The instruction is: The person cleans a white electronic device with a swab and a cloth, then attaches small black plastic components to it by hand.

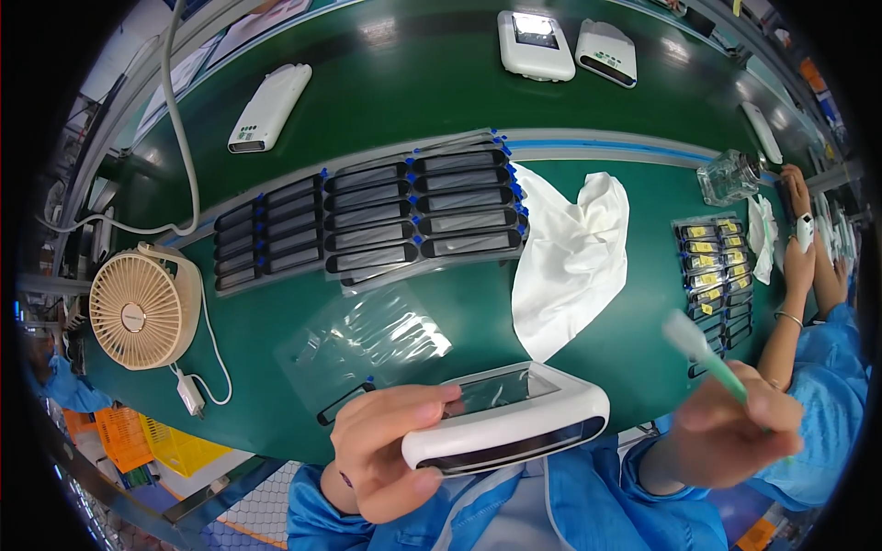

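My left hand (pixel 381 450) grips the left end of a white handheld device (pixel 514 418), thumb below and fingers over its top edge. A dark glossy strip runs along the device's near side, and a grey screen is set into its upper face. To the right, my right hand (pixel 735 432) is closed around the green stick of a white-tipped swab (pixel 707 354), which points up and left, apart from the device; the tip is slightly blurred. A crumpled white cloth (pixel 570 266) lies just beyond the device. One dark-framed strip (pixel 346 402) rests beside my left hand.
Sheets of dark-framed strips (pixel 367 216) cover the bench's middle, with clear plastic film (pixel 367 335) nearer. A beige fan (pixel 138 312) stands left. At right are a glass jar (pixel 730 177), yellow-labelled parts (pixel 712 275) and a co-worker's arm (pixel 792 294). White devices (pixel 536 46) sit on the far belt.
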Motion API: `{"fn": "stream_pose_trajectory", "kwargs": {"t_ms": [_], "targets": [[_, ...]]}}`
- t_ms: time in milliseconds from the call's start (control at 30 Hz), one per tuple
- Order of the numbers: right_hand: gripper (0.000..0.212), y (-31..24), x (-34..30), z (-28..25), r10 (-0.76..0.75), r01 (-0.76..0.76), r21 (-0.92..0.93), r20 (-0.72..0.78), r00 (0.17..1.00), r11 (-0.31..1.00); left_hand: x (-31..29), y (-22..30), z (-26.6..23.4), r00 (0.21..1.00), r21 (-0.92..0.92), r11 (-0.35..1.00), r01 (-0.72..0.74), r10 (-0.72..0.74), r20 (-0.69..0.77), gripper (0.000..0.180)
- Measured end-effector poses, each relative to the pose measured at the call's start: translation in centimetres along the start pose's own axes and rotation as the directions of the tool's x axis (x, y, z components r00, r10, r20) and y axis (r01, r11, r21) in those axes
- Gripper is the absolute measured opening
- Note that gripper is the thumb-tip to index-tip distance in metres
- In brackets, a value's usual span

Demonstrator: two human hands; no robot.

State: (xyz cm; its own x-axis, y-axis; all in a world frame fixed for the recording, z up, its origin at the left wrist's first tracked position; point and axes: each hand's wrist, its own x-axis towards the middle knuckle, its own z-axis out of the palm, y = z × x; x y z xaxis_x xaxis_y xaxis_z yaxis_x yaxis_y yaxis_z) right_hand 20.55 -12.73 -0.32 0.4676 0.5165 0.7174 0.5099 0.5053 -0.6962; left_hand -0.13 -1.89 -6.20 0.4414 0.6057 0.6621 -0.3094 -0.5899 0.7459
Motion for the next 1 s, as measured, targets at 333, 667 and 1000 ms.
{"fn": "stream_pose_trajectory", "kwargs": {"t_ms": [333, 667, 1000], "targets": [[0.054, 3.9, -1.8, 3.5, 0.023, 0.027, -0.069, 0.633, 0.774, 0.997, 4.0, 4.6, -0.3, 0.877, 0.805, 0.364, -0.468, 0.083, 0.473, 0.028], [0.062, 4.6, -1.8, 2.4, -0.066, 0.244, -0.264, 0.541, 0.838, 0.933, 8.7, 5.8, 1.7, 0.714, 0.692, 0.580, -0.430, -0.250, 0.654, 0.056], [0.049, 6.4, -3.3, 1.9, 0.394, 0.089, -0.698, 0.500, 0.771, 0.711, 13.8, -8.0, -5.3, 0.682, 0.014, 0.741, 0.672, -0.611, -0.402, 0.041]]}}
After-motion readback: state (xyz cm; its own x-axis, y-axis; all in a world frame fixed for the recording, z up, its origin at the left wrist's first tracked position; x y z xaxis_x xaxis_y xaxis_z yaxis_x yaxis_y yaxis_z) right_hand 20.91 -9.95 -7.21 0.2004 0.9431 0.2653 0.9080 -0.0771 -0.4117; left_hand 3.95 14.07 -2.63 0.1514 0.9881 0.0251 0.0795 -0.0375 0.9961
